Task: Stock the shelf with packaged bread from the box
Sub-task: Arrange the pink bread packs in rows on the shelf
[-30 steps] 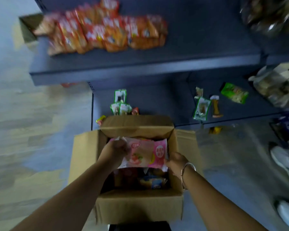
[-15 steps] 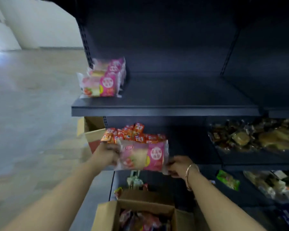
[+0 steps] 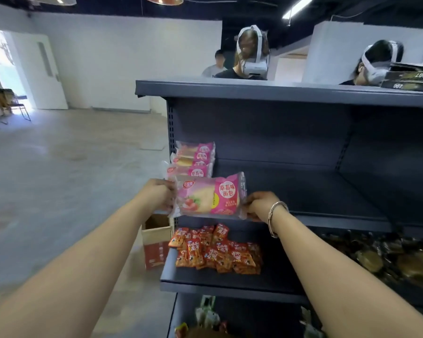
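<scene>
A pink packaged bread [image 3: 209,196] hangs in the air at the front edge of the dark grey shelf [image 3: 303,191]. My left hand [image 3: 158,193] grips its left end and my right hand [image 3: 260,204] pinches its right end. Just behind it, a stack of the same pink bread packs [image 3: 193,158] lies at the shelf's left end. The box I took it from is almost out of view; only a sliver of its brown edge [image 3: 205,334] shows at the bottom.
Red snack packs [image 3: 215,250] cover the shelf below, with dark wrapped pastries [image 3: 388,257] to their right. A small cardboard box [image 3: 156,240] stands on the floor by the shelf's left end. People with headsets [image 3: 253,54] stand behind the shelving. Black boxes [image 3: 410,78] lie on top.
Both hands lifted the bread pack out of the box and up to the shelf with the pink stack. My view rose from the box to the upper shelves.
</scene>
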`<action>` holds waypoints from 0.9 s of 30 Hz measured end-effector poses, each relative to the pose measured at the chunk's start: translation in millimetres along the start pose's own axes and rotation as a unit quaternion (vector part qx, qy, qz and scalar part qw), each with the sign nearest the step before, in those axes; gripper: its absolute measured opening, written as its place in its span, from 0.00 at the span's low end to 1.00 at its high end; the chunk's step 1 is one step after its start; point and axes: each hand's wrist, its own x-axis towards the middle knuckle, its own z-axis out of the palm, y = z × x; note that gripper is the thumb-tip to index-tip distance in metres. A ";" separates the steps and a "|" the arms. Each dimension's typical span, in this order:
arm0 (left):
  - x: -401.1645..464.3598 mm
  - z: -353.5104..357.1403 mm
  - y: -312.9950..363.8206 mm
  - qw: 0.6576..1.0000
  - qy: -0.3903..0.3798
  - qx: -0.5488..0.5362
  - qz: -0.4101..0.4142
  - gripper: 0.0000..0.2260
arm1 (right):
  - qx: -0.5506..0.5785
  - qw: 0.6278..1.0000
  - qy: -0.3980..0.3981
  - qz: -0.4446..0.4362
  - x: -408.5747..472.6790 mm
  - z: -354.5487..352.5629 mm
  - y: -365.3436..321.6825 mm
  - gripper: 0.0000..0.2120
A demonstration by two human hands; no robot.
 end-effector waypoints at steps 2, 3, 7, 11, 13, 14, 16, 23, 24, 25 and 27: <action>13.5 -11.3 5.7 1.000 0.001 0.002 -0.002 0.13 | -0.011 1.000 0.006 -0.007 9.0 8.6 -13.1 0.13; 20.9 -16.2 7.7 1.000 0.002 0.018 0.002 0.13 | -0.010 1.000 0.011 -0.007 14.2 14.0 -18.8 0.13; 46.7 -29.5 8.8 0.998 -0.011 0.052 0.022 0.12 | -0.019 0.999 0.033 -0.005 32.9 38.5 -34.0 0.10; 79.4 -45.9 -2.8 0.999 -0.008 0.043 0.014 0.14 | -0.007 0.998 0.054 -0.004 49.7 60.9 -35.9 0.13; 96.5 -51.5 -9.5 0.999 -0.016 0.049 0.011 0.11 | -0.016 0.998 0.066 0.001 61.6 70.0 -34.2 0.13; 104.0 -52.9 -12.0 0.998 -0.019 0.054 0.009 0.10 | -0.020 0.997 0.071 0.003 66.8 74.1 -33.9 0.12; 118.4 -52.7 -17.6 0.997 -0.031 0.065 0.017 0.09 | -0.031 0.996 0.080 0.005 74.8 81.4 -33.2 0.12; 155.8 -46.4 -48.0 0.993 -0.044 0.103 0.023 0.06 | -0.111 0.989 0.099 0.017 89.0 99.2 -28.0 0.13; 158.5 -46.8 -50.5 0.993 -0.049 0.105 0.024 0.05 | -0.120 0.988 0.097 0.020 90.9 100.3 -27.0 0.13; 161.4 -47.3 -52.2 0.992 -0.053 0.108 0.028 0.05 | -0.129 0.987 0.097 0.021 92.8 101.0 -26.6 0.13; 166.0 -48.9 -52.5 0.990 -0.059 0.120 0.040 0.06 | -0.135 0.986 0.095 0.023 97.5 102.1 -26.2 0.13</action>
